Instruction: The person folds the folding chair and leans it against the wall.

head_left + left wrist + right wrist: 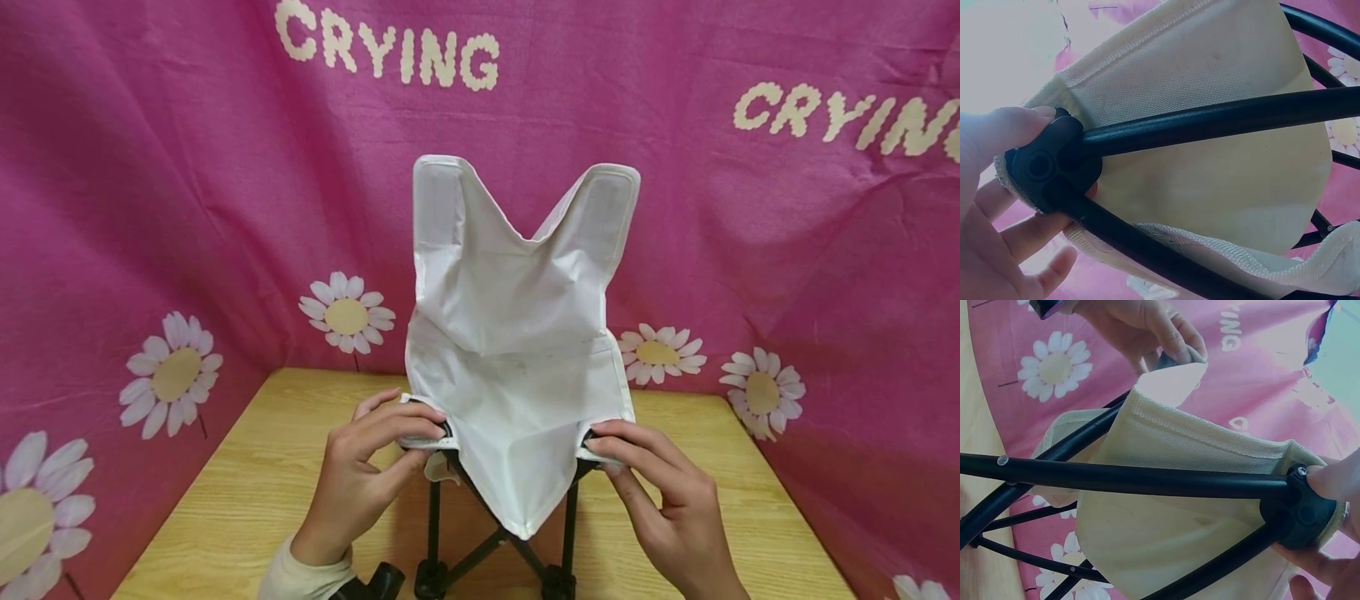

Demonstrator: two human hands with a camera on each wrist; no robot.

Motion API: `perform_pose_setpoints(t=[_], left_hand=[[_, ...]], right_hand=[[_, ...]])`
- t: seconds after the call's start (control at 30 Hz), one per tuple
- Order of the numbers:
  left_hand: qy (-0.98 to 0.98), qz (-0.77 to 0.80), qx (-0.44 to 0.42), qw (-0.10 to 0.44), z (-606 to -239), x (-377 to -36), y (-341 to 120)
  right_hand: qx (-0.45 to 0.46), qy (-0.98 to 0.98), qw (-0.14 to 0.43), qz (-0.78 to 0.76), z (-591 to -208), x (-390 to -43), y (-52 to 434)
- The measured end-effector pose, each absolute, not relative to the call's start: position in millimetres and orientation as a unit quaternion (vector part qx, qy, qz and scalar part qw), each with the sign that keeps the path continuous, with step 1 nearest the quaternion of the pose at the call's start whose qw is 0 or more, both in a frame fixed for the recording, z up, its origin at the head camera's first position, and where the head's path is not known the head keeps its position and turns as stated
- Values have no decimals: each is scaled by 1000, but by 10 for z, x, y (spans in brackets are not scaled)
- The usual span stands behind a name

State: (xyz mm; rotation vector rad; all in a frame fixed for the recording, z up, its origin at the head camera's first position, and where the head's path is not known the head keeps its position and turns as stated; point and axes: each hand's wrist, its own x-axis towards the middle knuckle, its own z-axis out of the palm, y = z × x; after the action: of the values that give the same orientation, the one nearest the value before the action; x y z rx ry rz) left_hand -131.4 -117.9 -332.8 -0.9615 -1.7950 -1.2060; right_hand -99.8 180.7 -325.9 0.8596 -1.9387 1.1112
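A small folding chair [517, 375] with a white fabric seat and black tube legs stands on the table, its back facing away from me. At the front left corner my left hand [367, 471] pinches the fabric and the black plastic joint [1041, 164], thumb below and fingers on top. My right hand [667, 492] grips the matching front right corner the same way, its thumb against the other black joint [1304, 512]. The seat cloth sags to a point between the hands. Two flaps [611, 208] stick up at the top of the backrest.
A light wooden table [262, 467] lies under the chair. Behind and at both sides hangs a pink cloth [360, 208] printed with daisies and lettering. Black crossed legs [502, 537] reach down to the tabletop. A dark cylindrical item [384, 579] shows by the left wrist.
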Motion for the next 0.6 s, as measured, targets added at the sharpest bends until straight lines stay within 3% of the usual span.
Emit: perform_pose_setpoints(t=[0.6], left_hand=[[-705,-467,-374,381,-3295,-1318,-1153]], right_hand=[[338,-746,369,440,-3222,-1025,1776]])
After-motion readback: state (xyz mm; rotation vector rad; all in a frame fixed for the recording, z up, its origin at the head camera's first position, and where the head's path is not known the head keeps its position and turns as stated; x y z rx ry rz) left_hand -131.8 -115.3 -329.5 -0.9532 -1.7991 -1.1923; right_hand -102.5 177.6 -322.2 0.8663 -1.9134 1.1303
